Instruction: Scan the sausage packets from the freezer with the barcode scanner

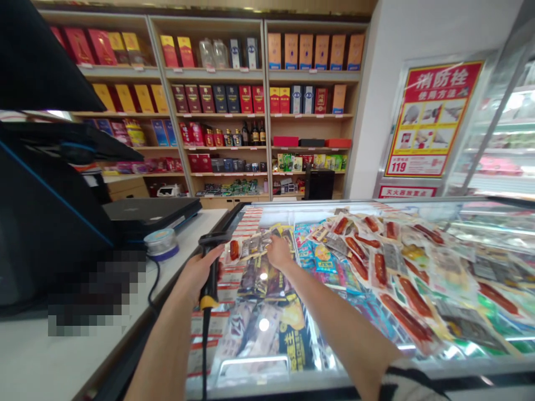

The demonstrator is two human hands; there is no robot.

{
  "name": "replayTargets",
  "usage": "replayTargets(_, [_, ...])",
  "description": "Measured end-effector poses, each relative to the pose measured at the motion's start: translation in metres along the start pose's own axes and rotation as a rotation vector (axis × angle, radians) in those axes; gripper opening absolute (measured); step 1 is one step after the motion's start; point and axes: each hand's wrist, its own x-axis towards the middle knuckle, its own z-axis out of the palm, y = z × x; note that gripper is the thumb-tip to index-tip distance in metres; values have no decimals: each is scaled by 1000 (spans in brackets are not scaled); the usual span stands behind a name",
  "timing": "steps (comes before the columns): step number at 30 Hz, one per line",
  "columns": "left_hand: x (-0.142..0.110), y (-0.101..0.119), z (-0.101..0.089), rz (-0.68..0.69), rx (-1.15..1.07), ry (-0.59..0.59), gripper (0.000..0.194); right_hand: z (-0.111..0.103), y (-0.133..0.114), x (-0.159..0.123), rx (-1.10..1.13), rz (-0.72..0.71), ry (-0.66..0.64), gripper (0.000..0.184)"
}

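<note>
Holding the scanner (211,284), the left hand (198,273) stands beside the near end of the sausage packet (249,246). The right hand (278,253) pinches the opposite end, long axis crosswise, near the freezer's left edge (228,219).

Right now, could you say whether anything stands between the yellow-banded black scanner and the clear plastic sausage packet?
At most the left hand, whose fingers wrap the scanner beside the packet; nothing else visible does. The right hand holds the packet's other end.
</note>
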Motion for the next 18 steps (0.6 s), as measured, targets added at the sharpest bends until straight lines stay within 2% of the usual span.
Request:
replayTargets(2, [0,0,1,-6,5,-12,35,-2,-3,-1,-52,-23,-14,25])
replayTargets(4, [-1,0,2,-4,18,-56,34,-22,5,-2,-155,-65,-12,27])
replayTargets(6, [-4,0,6,-6,37,-111,33,-56,25,-3,-307,-108,9,28])
replayTargets(8, [-8,1,10,-20,60,-165,33,-96,51,-5,-458,-73,62,28])
replayTargets(10, [-13,3,16,-31,66,-217,32,-131,77,-10,-608,13,76,28])
replayTargets(12, [-20,4,22,-41,50,-293,30,-155,98,-17,-720,105,28,28])
replayTargets(15, [-27,2,30,-73,30,-413,30,-167,112,-25,-784,177,-82,35])
replayTargets(18, [-29,-1,33,-80,13,-492,31,-166,110,-22,-778,178,-173,43])
